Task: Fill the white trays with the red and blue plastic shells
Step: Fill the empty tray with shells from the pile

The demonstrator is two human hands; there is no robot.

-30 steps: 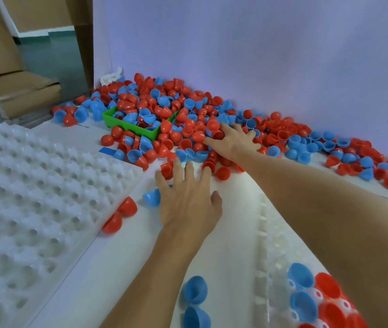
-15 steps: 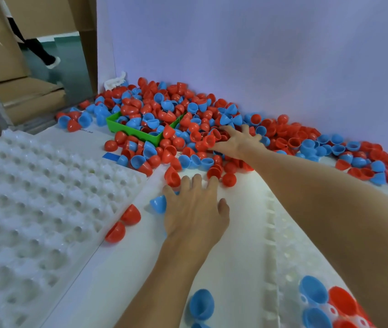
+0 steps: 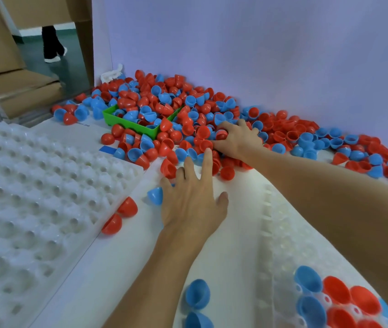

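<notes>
A big heap of red and blue plastic shells (image 3: 183, 107) lies along the lilac wall. My right hand (image 3: 236, 139) reaches into the heap, its fingers curled round red shells (image 3: 220, 134). My left hand (image 3: 191, 197) lies flat with spread straight fingers on the white tray (image 3: 230, 245) in front of me, its fingertips at the heap's edge, beside a loose blue shell (image 3: 155, 195). That tray holds several red and blue shells (image 3: 325, 294) at the bottom right. A second white tray (image 3: 29, 190) with no shells in its pockets lies at the left.
A green bin (image 3: 151, 131) full of shells sits in the heap at the back left. Two red shells (image 3: 120, 216) lie between the trays, two blue ones (image 3: 197, 294) near the bottom edge. Cardboard boxes (image 3: 20, 86) stand at the far left; a person's legs (image 3: 52, 42) show beyond.
My right hand has curled its fingers round red shells in the heap. My left hand has slid forward, its fingers now spread and reaching the heap's edge. The person behind has walked into view.
</notes>
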